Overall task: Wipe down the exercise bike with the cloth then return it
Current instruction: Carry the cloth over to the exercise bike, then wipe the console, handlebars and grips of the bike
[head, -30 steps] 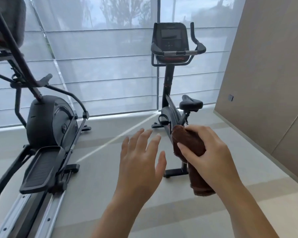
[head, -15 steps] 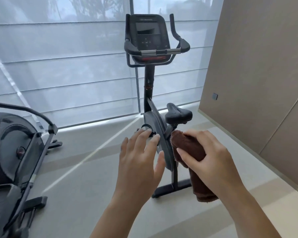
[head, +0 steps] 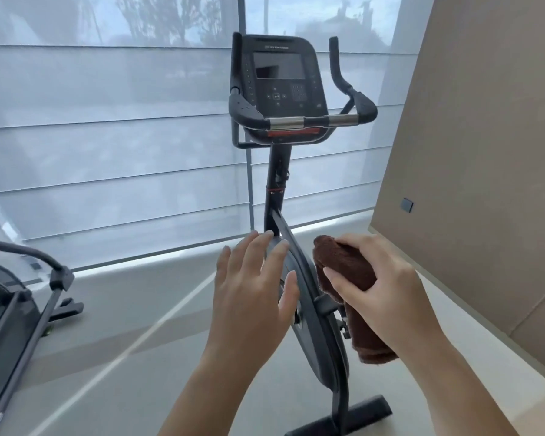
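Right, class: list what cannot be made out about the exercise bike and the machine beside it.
Saddle of the black exercise bike: head view, covered by the brown terry cloth and the right hand gripping it.
Crank and pedals: head view, mostly behind the left hand.
Console lettering: head view, small and blurred.
Grey machine at left: head view, cut off by the frame edge.

Nothing can be read for certain. On the bike (head: 315, 335), the console (head: 312, 80) bears one short line of pale lettering (head: 279, 47) above its dark screen (head: 279, 66), too blurred to make out. Below the screen, small pale arrow marks (head: 276, 96) ring a central key, beside a keypad (head: 298, 92) whose signs are too small. A red strip (head: 293, 132) under the console shows no legible print.
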